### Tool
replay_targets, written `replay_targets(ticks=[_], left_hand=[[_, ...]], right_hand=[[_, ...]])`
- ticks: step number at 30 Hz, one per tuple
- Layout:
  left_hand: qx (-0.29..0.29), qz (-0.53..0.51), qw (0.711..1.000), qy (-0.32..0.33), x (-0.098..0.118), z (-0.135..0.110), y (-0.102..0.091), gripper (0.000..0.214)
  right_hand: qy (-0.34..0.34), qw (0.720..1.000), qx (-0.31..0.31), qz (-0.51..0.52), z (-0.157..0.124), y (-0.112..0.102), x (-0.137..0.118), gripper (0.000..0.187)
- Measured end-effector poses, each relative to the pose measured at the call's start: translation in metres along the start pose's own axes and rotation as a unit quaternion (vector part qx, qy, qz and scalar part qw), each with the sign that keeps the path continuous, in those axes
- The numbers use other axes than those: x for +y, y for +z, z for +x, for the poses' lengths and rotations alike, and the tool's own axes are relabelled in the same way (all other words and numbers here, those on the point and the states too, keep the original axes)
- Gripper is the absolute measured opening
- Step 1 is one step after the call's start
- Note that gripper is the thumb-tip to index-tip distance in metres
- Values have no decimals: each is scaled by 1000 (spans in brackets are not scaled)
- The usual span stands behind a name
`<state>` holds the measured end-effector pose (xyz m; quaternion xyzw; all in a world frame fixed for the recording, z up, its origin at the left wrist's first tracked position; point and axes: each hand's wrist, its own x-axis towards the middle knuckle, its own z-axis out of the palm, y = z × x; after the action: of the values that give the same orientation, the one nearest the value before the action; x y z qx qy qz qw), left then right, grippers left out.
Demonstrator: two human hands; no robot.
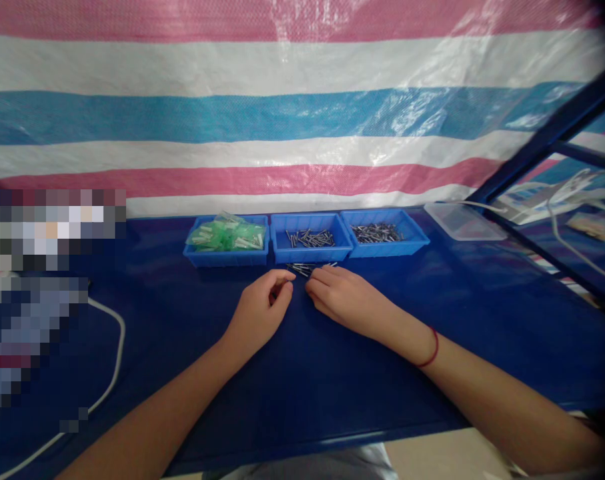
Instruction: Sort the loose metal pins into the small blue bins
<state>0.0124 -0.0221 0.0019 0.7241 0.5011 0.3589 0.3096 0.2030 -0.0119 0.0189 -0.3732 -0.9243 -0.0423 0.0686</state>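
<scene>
My left hand is over the blue table, its index finger and thumb curled toward each other in a pinch. Whatever may be between those fingertips is too small to make out. Close by on its right, my right hand has its fingers pressed together, and their tips are hidden from view. Just beyond both hands lies a small heap of thin metal pins, partly covered by the right fingers. Behind it, similar metal pieces lie in the middle blue bin.
The left blue bin holds green-and-clear plastic packets. Small metal parts fill the right bin. A translucent plastic lid lies farther right, beside the metal frame. A white cable curves along the left.
</scene>
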Motion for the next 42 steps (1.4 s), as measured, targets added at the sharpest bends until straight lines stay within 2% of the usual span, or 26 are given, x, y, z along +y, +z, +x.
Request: replay_targets(ticks=[6, 12, 14, 17, 19, 23, 26, 29, 31, 33, 35, 40, 42], left_hand=[[-8, 14, 1000, 5, 2, -1, 1, 18], [-26, 26, 999, 19, 1, -2, 1, 18], [-28, 24, 999, 16, 2, -2, 1, 18], [-38, 17, 999, 10, 6, -2, 1, 19], [-55, 8, 998, 17, 10, -4, 2, 23], [-98, -47, 994, 5, 17, -8, 5, 18], [-121, -142, 982, -37, 17, -9, 8, 28], [-129, -208, 968, -52, 16, -9, 8, 28], [-131, -212, 967, -56, 16, -10, 7, 29], [-137, -203, 968, -59, 16, -10, 6, 29], [-144, -196, 968, -62, 14, -10, 6, 29], [-161, -177, 969, -65, 10, -9, 4, 31], [-168, -177, 968, -63, 11, -9, 4, 31]], right_hand=[[47, 999, -22, 13, -6, -13, 6, 8], [49, 998, -45, 10, -5, -9, 5, 7], [45, 997, -35, 45, -4, -9, 8, 7], [46, 981, 0, 190, -3, -10, 12, 6], [57, 945, 29, 320, -2, -11, 12, 7], [94, 846, 66, 520, 2, -7, 1, 10], [116, 778, 80, 612, 5, 0, -10, 10], [124, 706, 90, 691, 6, 7, -17, 12], [114, 677, 99, 721, 6, 9, -18, 11], [103, 671, 108, 726, 5, 10, -19, 11], [100, 680, 113, 718, 5, 10, -19, 12], [90, 719, 124, 678, 2, 6, -16, 11], [88, 745, 131, 648, 2, 4, -14, 10]])
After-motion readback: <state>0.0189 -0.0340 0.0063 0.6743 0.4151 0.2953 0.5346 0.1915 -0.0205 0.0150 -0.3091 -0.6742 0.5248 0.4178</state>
